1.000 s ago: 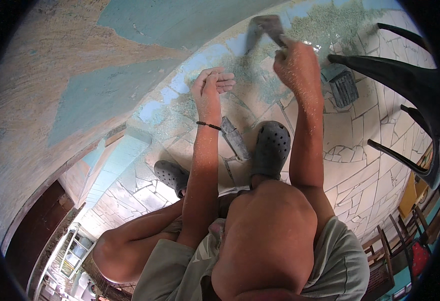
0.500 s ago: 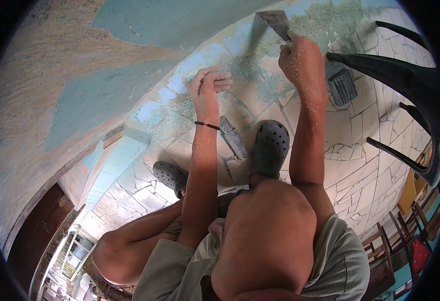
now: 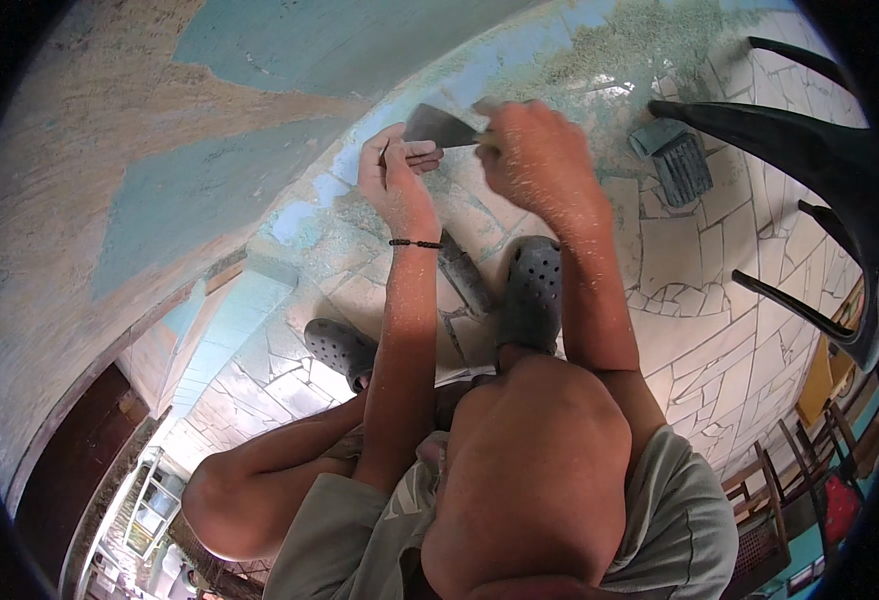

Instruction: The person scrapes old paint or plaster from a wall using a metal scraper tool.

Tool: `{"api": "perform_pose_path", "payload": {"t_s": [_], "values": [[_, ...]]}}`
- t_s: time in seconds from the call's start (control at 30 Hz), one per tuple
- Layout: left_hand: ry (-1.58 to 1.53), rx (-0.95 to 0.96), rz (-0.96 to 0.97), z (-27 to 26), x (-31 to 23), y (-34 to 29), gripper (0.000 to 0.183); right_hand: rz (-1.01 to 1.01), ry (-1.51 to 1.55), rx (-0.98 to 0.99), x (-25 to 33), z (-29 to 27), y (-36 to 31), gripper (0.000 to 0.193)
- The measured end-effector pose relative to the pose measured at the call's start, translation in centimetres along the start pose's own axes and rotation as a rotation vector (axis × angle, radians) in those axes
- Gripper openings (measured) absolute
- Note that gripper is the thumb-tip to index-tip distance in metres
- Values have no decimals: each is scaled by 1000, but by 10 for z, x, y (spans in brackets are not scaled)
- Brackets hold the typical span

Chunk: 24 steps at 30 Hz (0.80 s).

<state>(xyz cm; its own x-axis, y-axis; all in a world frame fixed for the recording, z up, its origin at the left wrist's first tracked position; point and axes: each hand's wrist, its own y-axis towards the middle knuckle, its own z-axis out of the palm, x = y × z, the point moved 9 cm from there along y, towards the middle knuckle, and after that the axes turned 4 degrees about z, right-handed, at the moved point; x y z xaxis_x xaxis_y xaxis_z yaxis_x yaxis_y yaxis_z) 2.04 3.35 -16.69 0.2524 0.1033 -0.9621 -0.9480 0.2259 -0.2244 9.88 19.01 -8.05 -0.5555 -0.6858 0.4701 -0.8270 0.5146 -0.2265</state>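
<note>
In my right hand (image 3: 539, 158) is a scraper (image 3: 441, 127), its wide dark blade pointing left; my fingers are wrapped round the handle. My left hand (image 3: 396, 185) is coated in pale dust and stands open, fingers loosely stretched and together. The blade's end is right at its fingers, and whether they touch is unclear. Dust and flecks speckle both forearms. Beneath the hands, blue-green paint scrapings are spread over the stone-patterned floor (image 3: 684, 255) along the wall (image 3: 259, 65).
A long grey block (image 3: 465, 275) lies between my clogs, the nearer one (image 3: 531, 290) beside it. A dark ridged block (image 3: 683, 172) lies at right, close to a black chair's leg (image 3: 739, 122). A pale blue ledge (image 3: 234, 320) is at left.
My right hand has swung left and nearer with the scraper, from the far floor by the wall to my left hand. The left hand has shifted slightly left.
</note>
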Motion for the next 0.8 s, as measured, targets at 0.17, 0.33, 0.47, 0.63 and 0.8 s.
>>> {"api": "perform_pose_path", "payload": {"t_s": [0.17, 0.33, 0.47, 0.63, 0.8], "values": [[-7, -40, 55, -2, -9, 0, 27, 131, 82, -165, -50, -41, 5, 20], [17, -53, 52, -4, -3, -4, 27, 194, 227, -420, -72, -72, 4, 15], [35, -56, 58, 1, -5, -4, 27, 132, 93, -468, -53, -62, 7, 17], [20, -59, 67, -3, -8, -3, 26, -31, 204, -365, -4, -30, -2, 12], [55, -177, 140, -16, -16, -4, 21, -95, 344, -183, 15, -12, 1, 11]]}}
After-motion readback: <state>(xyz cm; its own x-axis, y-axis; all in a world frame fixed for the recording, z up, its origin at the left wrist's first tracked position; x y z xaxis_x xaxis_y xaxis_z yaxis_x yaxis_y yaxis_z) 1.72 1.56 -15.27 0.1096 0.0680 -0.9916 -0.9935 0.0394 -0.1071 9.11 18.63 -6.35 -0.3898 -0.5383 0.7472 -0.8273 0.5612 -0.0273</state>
